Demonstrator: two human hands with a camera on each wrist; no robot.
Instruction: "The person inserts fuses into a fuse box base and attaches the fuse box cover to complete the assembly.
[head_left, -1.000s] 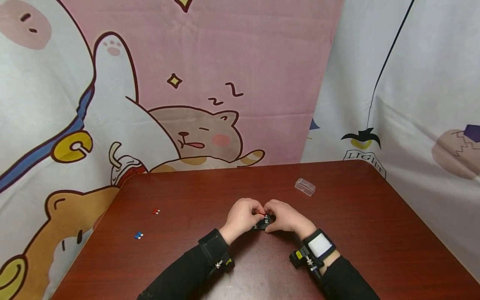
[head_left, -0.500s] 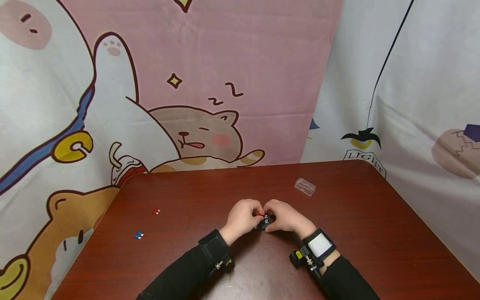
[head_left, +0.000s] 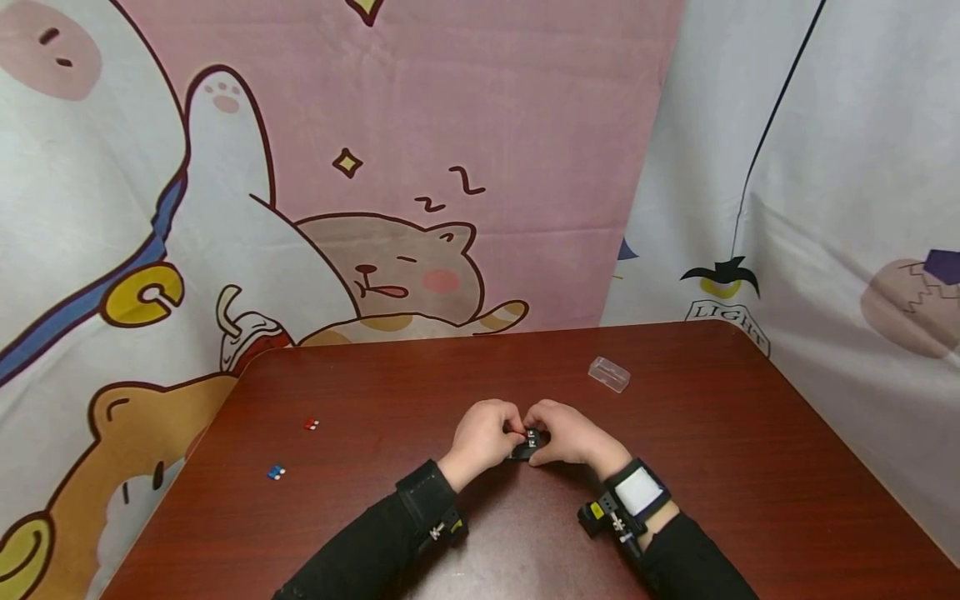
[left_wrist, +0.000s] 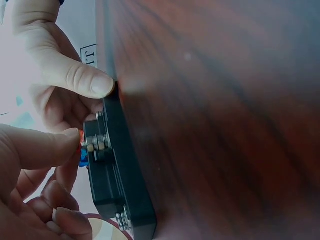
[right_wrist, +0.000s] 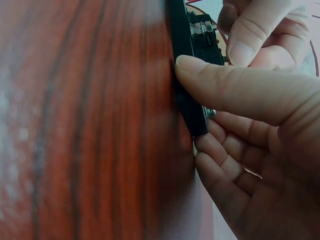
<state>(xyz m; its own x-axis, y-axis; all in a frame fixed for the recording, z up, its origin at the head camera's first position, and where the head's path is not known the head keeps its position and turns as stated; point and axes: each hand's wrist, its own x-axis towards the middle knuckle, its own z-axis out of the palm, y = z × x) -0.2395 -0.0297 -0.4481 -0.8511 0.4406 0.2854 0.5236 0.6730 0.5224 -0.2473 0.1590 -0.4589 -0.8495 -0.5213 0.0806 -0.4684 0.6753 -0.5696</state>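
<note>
Near the middle of the table, both hands meet over a black terminal block (head_left: pixel 524 451) with metal studs and nuts (left_wrist: pixel 97 144). My right hand (head_left: pixel 567 433) grips the block's end, thumb on the near side and fingers behind, also seen in the right wrist view. Thumb and forefinger of my left hand (head_left: pixel 483 435) pinch a small red piece (left_wrist: pixel 81 136) right at a stud; the fingertips hide most of it. A bit of blue (left_wrist: pixel 83 159) shows just beside it, against the block's upper face.
A clear plastic cover (head_left: pixel 609 375) lies farther back on the right of the brown table (head_left: pixel 750 467). Toward the left lie small red pieces (head_left: pixel 311 424) and, nearer, small blue pieces (head_left: pixel 276 472), both with pale ends. A printed cloth hangs behind the table.
Both hands keep nearly the same place and hold on the block. Only slight finger movement shows at the stud; the loose pieces and the cover lie as before.
</note>
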